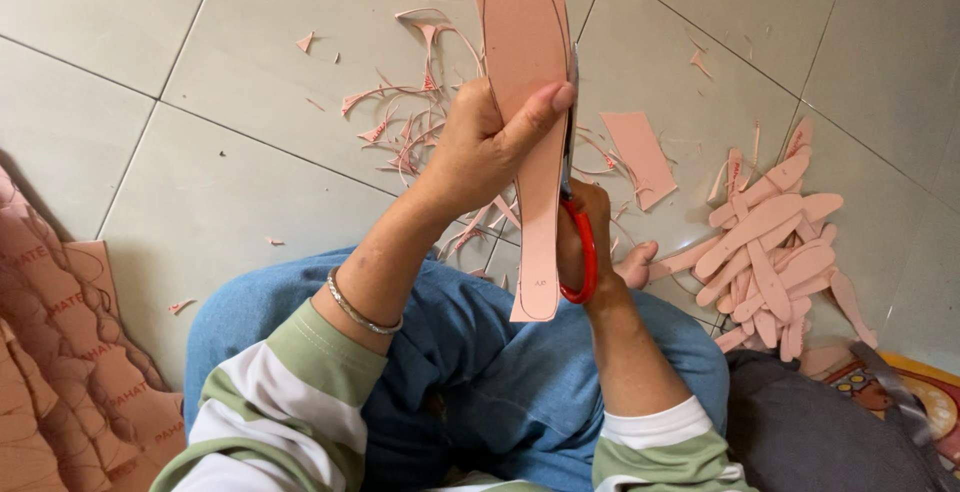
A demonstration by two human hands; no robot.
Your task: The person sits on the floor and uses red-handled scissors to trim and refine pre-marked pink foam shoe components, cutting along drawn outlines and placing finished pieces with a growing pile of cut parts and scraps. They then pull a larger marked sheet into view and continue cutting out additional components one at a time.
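My left hand (485, 142) grips a long pink sheet (525, 42) with an insole outline drawn on it, thumb pressed on its face. My right hand (590, 242) is closed through the red handles of a pair of scissors (580, 252), whose blades run up along the sheet's right edge. Both hands are raised over my lap in blue trousers. A metal bangle sits on my left wrist.
A pile of cut pink insole shapes (770, 252) lies on the grey tile floor at right. Thin pink offcuts (410, 122) are scattered ahead, with a rectangular scrap (640, 157). Pink sheets with cut-out gaps (70, 352) lie at left. A dark cushion (820, 432) is at lower right.
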